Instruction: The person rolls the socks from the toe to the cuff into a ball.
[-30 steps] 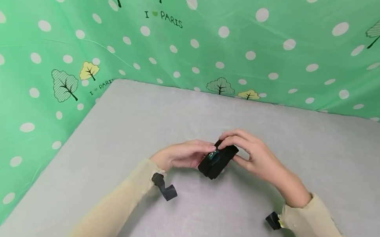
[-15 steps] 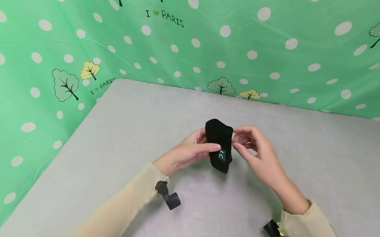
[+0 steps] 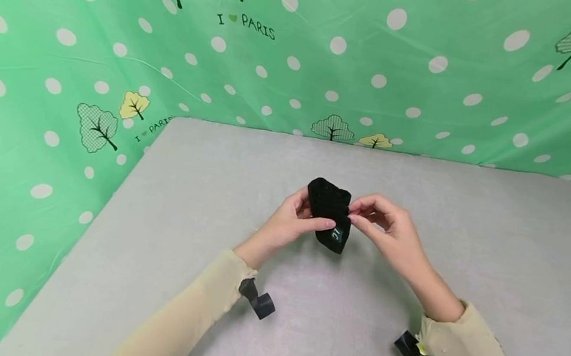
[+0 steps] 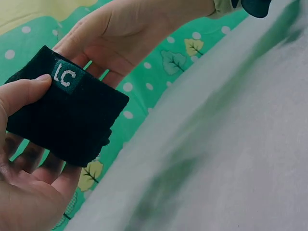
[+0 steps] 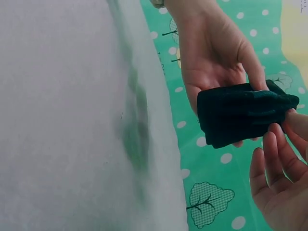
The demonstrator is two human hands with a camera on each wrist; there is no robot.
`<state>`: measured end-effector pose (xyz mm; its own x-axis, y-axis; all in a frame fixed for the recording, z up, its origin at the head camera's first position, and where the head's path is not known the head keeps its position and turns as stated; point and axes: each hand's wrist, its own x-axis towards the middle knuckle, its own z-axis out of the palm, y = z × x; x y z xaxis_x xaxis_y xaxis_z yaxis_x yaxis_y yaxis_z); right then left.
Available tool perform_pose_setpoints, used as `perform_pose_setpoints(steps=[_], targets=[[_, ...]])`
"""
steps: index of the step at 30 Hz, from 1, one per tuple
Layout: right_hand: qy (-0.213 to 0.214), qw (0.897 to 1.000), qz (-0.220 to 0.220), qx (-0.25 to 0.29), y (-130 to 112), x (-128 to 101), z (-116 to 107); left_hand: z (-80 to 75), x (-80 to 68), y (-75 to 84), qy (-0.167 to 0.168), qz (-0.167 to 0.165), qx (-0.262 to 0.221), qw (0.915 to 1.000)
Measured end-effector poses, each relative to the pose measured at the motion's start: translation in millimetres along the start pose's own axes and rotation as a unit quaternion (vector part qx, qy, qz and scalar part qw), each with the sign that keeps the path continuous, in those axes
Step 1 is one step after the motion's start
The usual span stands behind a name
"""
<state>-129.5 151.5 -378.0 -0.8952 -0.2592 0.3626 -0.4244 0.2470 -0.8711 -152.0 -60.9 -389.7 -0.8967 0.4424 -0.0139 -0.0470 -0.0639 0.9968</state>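
The left hand (image 3: 287, 226) grips a folded black sock (image 3: 331, 210), thumb across its "LC" label (image 4: 64, 77), holding it between both hands above the grey table (image 3: 471, 236). The right hand (image 3: 383, 228) pinches the sock's upper edge. This looks like mid-fold; next likely calls for tucking that edge snugly.

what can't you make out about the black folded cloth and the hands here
- Head view: the label on the black folded cloth is too small to read.
- Left wrist view: left hand fingers hidden behind the cloth; grey table blurred.
- Right wrist view: right hand cut off by the edge.
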Motion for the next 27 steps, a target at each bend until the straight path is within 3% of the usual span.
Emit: perform_pose_setpoints(steps=[9, 14, 18, 21, 24, 27], targets=[[0.012, 1.0, -0.003, 0.014, -2, 1, 4, 1.4, 0.0, -2.7, 0.012, 0.021, 0.031, 0.9992], [0.023, 0.999, 0.021, 0.037, -2, 2, 7, 2.9, 0.0, -0.6, 0.021, 0.029, 0.071, 0.9968], [0.028, 0.997, 0.041, 0.051, 1, 3, 9, 8.1, -1.6, 0.0, 0.064, 0.029, 0.106, 0.9918], [0.039, 0.996, 0.054, 0.065, 2, 3, 10, 15.1, -4.0, -0.5, 0.105, 0.05, 0.104, 0.9877], [0.05, 0.989, 0.076, 0.115, 3, 4, 12, 22.8, -6.4, 1.3, 0.128, 0.103, 0.136, 0.977], [0.067, 0.981, 0.099, 0.154, 2, 4, 14, 29.4, -9.6, 4.7, 0.145, 0.147, 0.214, 0.9549]])
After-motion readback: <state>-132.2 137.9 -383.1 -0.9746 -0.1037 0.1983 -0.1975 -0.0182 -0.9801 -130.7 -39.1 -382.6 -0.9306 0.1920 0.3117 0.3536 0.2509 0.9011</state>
